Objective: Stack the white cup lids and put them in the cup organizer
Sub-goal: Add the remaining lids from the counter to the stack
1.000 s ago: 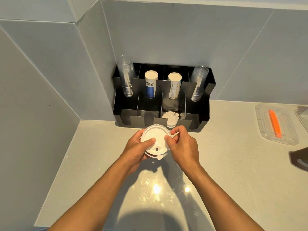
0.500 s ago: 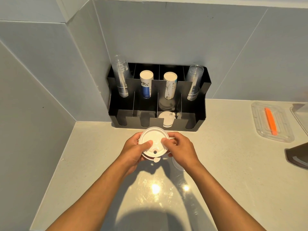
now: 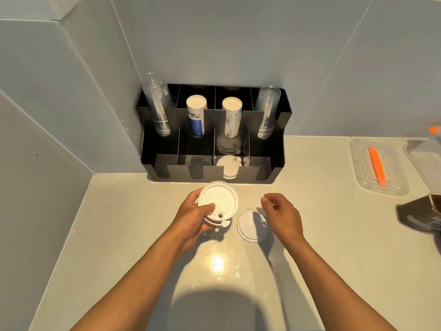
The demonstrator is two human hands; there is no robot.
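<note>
My left hand [image 3: 191,217] holds a small stack of white cup lids [image 3: 218,203] just above the counter, in front of the black cup organizer [image 3: 278,163]. One more white lid [image 3: 250,226] lies flat on the counter to the right of the stack. My right hand [image 3: 282,217] hovers over that lid's right edge with loosely curled fingers and nothing in it. More white lids [image 3: 229,167] sit in the organizer's front row, third slot from the left.
The organizer stands in the wall corner and holds clear cup stacks [image 3: 158,106] and paper cup stacks [image 3: 195,115] in its back row. A clear tray with an orange tool [image 3: 377,166] lies at the right. A dark brown container [image 3: 420,215] sits at the right edge.
My right hand has let go of the lid stack and moved right, over a single lid on the counter. The left hand keeps the stack.
</note>
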